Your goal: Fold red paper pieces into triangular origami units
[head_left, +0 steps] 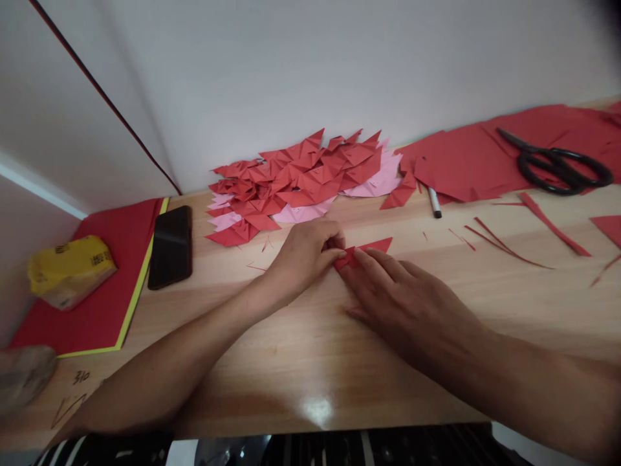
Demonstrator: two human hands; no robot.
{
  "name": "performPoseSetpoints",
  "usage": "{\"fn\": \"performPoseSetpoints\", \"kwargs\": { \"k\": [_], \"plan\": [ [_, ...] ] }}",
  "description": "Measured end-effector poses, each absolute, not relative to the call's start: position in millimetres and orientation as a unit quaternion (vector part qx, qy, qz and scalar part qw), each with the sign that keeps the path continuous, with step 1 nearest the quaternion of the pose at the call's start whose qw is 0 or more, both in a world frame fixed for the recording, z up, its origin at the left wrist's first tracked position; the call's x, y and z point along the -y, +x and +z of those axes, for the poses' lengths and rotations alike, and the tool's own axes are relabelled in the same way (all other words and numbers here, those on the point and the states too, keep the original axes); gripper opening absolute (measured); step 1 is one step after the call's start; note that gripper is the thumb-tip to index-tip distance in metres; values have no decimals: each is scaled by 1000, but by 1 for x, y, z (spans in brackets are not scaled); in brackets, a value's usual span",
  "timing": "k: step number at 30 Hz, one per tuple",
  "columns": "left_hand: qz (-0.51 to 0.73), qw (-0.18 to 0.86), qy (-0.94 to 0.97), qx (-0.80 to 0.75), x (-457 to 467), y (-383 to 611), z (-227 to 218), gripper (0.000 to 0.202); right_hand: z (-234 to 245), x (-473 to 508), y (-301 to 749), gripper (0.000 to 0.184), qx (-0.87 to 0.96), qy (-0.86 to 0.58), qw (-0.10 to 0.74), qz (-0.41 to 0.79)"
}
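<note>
A small folded piece of red paper point(376, 248) lies on the wooden table between my hands. My left hand point(310, 252) is closed, pinching the left end of this paper between thumb and bent fingers. Flat over its lower edge rests my right hand point(402, 291), fingers stretched out and pressing on the paper, thumb held apart on the table. The fold under my fingertips is partly hidden. Just beyond my left hand, a heap of folded red paper pieces point(301, 171), with some pink pieces point(305, 212) among them, sits against the wall.
Black-handled scissors point(557, 169) lie on red paper sheets point(466, 162) at the right. A marker point(435, 203) and red paper strips point(553, 223) are nearby. At left are a phone point(171, 249) and a yellow package point(72, 268) on a red sheet stack point(111, 310).
</note>
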State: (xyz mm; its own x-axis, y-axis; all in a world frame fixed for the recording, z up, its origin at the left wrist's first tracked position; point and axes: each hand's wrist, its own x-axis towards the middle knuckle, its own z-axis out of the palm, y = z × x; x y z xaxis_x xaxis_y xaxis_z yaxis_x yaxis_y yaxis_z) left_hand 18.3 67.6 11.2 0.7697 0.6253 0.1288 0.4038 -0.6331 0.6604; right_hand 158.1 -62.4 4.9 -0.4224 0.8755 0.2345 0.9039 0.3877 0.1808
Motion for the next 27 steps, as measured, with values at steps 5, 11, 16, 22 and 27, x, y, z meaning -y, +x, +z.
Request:
{"fn": "performPoseSetpoints", "kwargs": {
  "k": [5,11,16,22,27],
  "plan": [
    [190,310,885,-291,-65,17,8,11,3,65,159,46,834,-526,56,-157],
    [220,275,901,-251,-59,14,4,13,1,65,164,45,845,-502,65,-172],
    [238,210,921,-227,-56,11,-2,16,6,61,168,43,843,-514,63,-144],
    [228,156,940,-199,-58,10,-6,19,15,57,168,22,838,-537,41,-89],
    [203,125,951,-198,-56,9,-4,21,13,58,164,21,837,-535,14,-112]
  ]
}}
